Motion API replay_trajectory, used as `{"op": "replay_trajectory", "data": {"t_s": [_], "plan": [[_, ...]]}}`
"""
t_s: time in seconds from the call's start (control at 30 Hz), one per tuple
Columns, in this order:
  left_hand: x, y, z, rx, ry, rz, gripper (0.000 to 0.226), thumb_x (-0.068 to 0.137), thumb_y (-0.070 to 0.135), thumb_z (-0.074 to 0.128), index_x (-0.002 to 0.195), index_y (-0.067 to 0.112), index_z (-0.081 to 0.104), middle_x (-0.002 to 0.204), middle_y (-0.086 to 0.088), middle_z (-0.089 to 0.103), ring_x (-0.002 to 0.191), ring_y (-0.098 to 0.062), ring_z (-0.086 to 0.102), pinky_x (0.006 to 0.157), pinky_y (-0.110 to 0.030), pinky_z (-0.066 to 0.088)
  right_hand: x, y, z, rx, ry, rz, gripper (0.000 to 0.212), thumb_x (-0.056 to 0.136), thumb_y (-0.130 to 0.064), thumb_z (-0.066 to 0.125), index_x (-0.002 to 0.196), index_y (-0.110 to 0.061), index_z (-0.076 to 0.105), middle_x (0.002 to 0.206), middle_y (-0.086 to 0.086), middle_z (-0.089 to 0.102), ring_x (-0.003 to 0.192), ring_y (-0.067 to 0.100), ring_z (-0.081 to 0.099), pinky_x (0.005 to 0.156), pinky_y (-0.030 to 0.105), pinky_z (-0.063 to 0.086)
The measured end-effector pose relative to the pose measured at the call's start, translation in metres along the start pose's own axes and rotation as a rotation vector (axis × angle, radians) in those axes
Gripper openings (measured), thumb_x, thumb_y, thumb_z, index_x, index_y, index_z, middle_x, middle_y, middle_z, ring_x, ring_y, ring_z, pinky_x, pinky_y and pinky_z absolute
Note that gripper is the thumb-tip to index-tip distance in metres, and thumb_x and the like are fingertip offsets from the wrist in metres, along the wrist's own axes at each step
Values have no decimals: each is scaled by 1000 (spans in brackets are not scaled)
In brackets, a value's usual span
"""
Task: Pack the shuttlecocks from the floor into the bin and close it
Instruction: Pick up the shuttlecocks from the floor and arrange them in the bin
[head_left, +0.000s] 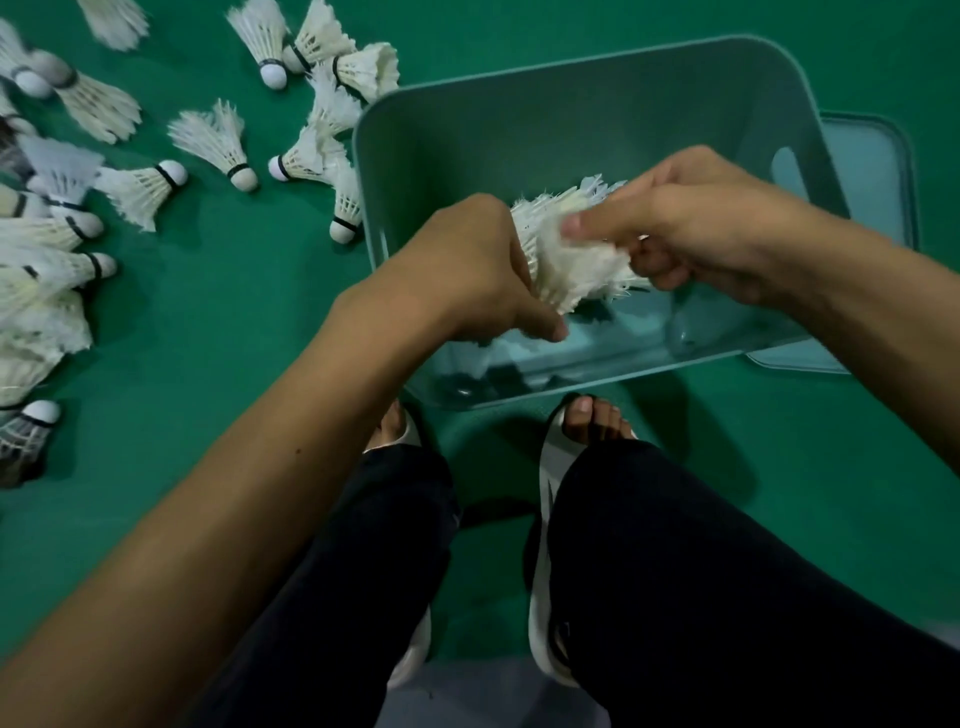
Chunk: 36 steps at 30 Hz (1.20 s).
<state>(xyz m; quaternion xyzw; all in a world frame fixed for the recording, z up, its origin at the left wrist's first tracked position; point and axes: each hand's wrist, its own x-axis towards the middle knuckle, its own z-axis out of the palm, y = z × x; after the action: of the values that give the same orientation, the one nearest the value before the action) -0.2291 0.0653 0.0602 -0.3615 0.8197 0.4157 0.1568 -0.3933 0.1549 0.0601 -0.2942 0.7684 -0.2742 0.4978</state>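
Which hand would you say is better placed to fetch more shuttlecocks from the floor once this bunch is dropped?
Probably the left hand: the loose shuttlecocks lie on the green floor left of the bin, its side. The right hand would cross over.

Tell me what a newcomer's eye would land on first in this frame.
Both hands, left hand and right hand, grip a bunch of white shuttlecocks over the open teal bin. Many loose shuttlecocks lie scattered on the green floor to the left; the lid lies behind the bin's right side.
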Motion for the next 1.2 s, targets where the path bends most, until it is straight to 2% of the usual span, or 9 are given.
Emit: {"op": "replay_trajectory", "data": {"t_s": [0.07,0.2,0.3,0.4,0.6,0.77,0.9,1.03,1.2], "plan": [[-5,-3,-3,-34,44,-5,39,64,53,90,72,16,82,67,1,76,64,-13,72,56,-24,51,3,5,-10,1,-44,15,22,84,-20,79,83,0,69,46,-5,41,43,12,30,41,20,24],[-13,-6,-15,-177,285,-21,46,73,61,78,80,15,81,88,0,78,70,-5,71,47,-4,44,15,17,-21,-296,-134,171,18,82,-17,80,77,-2,71,46,0,53,39,11,40,45,20,31],[-9,-8,-26,-267,583,40,25,86,43,77,79,19,80,79,8,74,71,3,69,55,3,44,30,25,0,-463,-263,326,15,85,-14,77,87,0,73,62,5,72,45,13,53,40,16,35],[0,-9,-28,-349,633,50,11,84,17,76,74,20,80,65,11,70,59,8,65,60,-3,50,44,30,42,-472,-360,429,7,91,-7,70,98,-4,69,81,13,77,46,15,59,38,14,34],[2,-21,-19,-457,513,-12,11,83,5,71,76,3,79,55,-7,67,34,-2,46,42,-11,36,67,30,96,-608,-265,415,7,88,1,66,95,1,66,74,17,69,57,23,60,39,19,36],[-5,-21,-20,-335,349,-31,24,89,-2,53,94,-3,76,49,3,47,27,-6,36,35,-11,25,56,22,77,-664,-310,401,23,94,1,63,72,5,56,43,12,62,29,13,56,31,15,39],[-11,-14,-25,-187,182,-1,25,91,2,46,92,9,70,59,-8,37,27,-13,21,34,-20,19,40,-9,17,-702,-144,268,13,91,-6,69,85,5,73,75,9,78,45,12,67,53,25,51],[-10,-8,-25,-119,-3,-4,22,90,-1,55,98,6,74,49,0,36,20,-7,32,26,-13,21,3,-34,-44,-326,109,-1,20,78,-20,83,96,-12,77,81,2,78,65,14,69,63,24,60],[-1,-5,-15,-57,-152,30,24,91,5,60,100,15,80,49,6,62,42,-1,51,42,-13,40,-3,-22,-12,-288,-136,113,29,69,-29,89,79,-5,75,54,5,61,47,14,51,46,22,43]]}}
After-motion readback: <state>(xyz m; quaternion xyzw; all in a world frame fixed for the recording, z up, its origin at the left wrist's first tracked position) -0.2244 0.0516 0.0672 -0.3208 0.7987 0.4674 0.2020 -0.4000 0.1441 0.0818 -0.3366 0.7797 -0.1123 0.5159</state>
